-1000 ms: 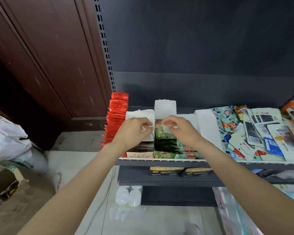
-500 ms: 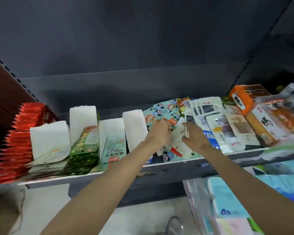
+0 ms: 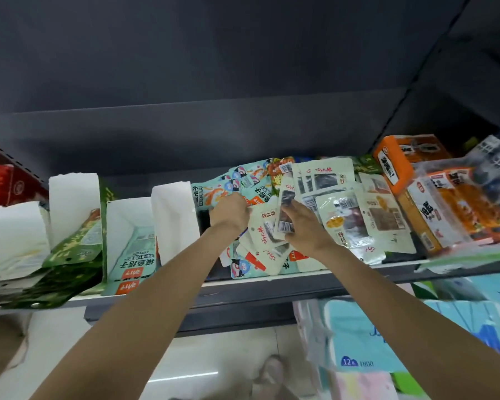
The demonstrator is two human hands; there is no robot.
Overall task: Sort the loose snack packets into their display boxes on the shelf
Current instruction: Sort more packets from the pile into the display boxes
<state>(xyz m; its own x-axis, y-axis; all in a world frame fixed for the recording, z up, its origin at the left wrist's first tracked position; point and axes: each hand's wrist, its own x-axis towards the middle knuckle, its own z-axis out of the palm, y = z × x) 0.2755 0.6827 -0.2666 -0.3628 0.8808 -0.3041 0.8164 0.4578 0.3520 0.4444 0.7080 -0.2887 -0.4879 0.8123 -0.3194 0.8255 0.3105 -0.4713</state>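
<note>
A heap of loose snack packets (image 3: 341, 203), cream and pale teal, lies on the shelf (image 3: 272, 280) right of centre. My right hand (image 3: 306, 226) grips a cream packet with a barcode (image 3: 285, 217) lifted off the heap. My left hand (image 3: 231, 212) reaches into the teal packets (image 3: 243, 183) with curled fingers; its fingertips are hidden. To the left stand white display boxes: one with green packets (image 3: 75, 241), one with teal packets (image 3: 133, 255), and a white box (image 3: 173, 220) next to the heap.
A red box of packets (image 3: 3, 183) sits at the far left. Orange boxes (image 3: 401, 160) and wrapped snack packs (image 3: 459, 203) crowd the shelf's right end. Blue tissue packs (image 3: 373, 336) lie on the lower level. The dark back panel (image 3: 243, 125) rises behind.
The view swung right from the display boxes to the loose heap. Both hands left the green-packet box and moved into the heap; my right hand picked up a cream packet.
</note>
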